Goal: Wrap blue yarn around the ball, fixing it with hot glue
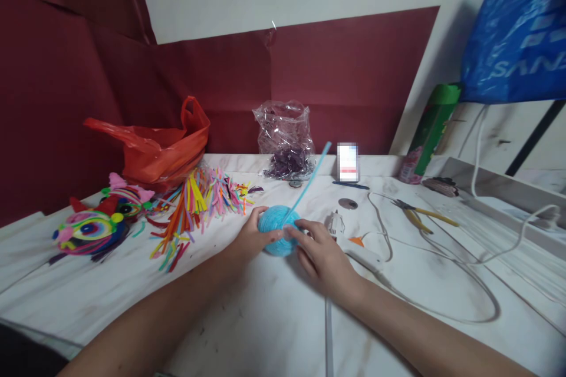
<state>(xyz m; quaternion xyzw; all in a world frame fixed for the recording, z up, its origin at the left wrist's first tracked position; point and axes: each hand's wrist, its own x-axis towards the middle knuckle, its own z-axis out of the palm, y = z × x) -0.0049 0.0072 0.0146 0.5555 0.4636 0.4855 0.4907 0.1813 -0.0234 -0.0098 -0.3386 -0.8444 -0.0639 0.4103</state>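
Note:
A light blue fuzzy ball (276, 232) of wound pipe cleaner rests on the white marble table (247, 306) in front of me. My left hand (255, 237) cups its left side. My right hand (319, 253) holds its right side, fingertips pressed on the top. A loose blue pipe cleaner end (312, 175) sticks up and to the right from the ball.
A pile of cut coloured pipe cleaners (194, 203) and finished colourful figures (95, 224) lie to the left, by an orange bag (161, 150). A clear bag (287, 141) stands behind. A glue gun (349, 241) with white cord, and pliers (422, 215), lie to the right.

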